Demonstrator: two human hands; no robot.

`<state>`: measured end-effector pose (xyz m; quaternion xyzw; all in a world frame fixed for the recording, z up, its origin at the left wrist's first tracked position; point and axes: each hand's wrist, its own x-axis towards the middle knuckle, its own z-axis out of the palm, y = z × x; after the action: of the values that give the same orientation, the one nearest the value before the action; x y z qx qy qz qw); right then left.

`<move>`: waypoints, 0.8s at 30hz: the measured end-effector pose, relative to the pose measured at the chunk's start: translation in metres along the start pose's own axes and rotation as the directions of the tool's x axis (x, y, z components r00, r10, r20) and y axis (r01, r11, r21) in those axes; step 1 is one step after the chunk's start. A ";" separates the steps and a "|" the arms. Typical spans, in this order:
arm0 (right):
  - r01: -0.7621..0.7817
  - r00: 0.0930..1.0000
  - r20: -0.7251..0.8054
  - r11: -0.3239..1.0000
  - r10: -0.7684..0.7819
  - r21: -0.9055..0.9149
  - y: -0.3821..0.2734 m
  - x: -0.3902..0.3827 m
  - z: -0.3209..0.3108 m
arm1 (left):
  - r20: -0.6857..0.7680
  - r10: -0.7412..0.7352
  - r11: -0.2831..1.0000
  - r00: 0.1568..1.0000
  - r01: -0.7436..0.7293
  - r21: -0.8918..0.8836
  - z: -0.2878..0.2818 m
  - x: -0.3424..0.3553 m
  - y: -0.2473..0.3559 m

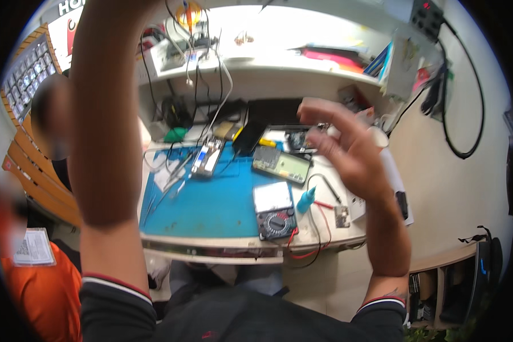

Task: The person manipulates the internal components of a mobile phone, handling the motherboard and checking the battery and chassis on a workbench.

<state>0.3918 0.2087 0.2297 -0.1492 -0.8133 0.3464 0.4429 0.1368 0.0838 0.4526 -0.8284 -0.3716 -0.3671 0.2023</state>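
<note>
My left forearm (105, 114) rises up past the top edge, so its hand is out of sight. Over the right half of the bench hangs my right hand (350, 154), slightly blurred, with thumb and fingers apart and nothing held. Below and left of it lies an opened phone (281, 164) with its inside showing. An analog multimeter (275, 212) sits at the front edge of the blue mat (205, 214). Beside the meter stands a small teal bottle (306, 199). Red and black test leads (325, 204) trail nearby, next to a small metal part (342, 216).
Tweezers and slim tools (171, 179) lie on the mat's left side. Cables (208, 68) dangle from the shelf (268, 67). A black power strip (427, 17) is on the upper right wall. Someone in an orange shirt (45, 290) is at the left; another person's head (50, 117) shows behind.
</note>
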 end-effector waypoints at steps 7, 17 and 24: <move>0.086 0.969 -0.183 0.918 -0.168 -0.387 -0.017 0.023 0.006 | -0.083 -0.442 0.850 0.893 0.387 -0.357 0.058 -0.150 -0.016; 0.010 0.999 0.029 0.727 0.014 -0.686 0.054 0.109 0.057 | -0.238 -0.745 0.661 0.623 0.738 -0.134 0.125 -0.171 -0.223; 0.220 0.974 0.170 0.452 -0.148 -0.864 0.116 0.194 0.090 | -0.177 -0.704 0.685 0.688 0.723 0.089 0.175 -0.175 -0.284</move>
<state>0.2010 0.3590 0.2355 -0.2538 -0.9016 -0.1641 0.3096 -0.0801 0.2906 0.2242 -0.5746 -0.6780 -0.4399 0.1293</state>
